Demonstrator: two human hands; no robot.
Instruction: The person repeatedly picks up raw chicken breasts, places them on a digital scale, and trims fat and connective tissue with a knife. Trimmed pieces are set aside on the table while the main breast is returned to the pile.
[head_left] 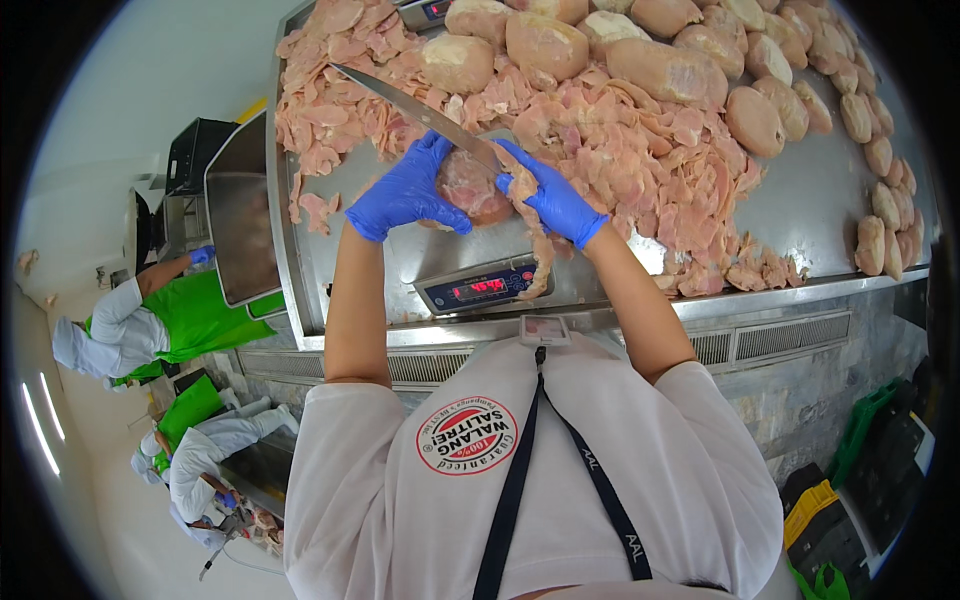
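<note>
A rounded, pink piece of raw meat [475,190] lies between the two gloved hands, behind the display of a grey digital scale [485,289]. The blue-gloved left hand [410,188] cups its left side. The blue-gloved right hand [552,197], at its right, grips a long, curved steel knife [395,95], handle concealed. A thin, pale-pink meat strip [523,192] hangs beside the right hand, reaching the scale.
</note>
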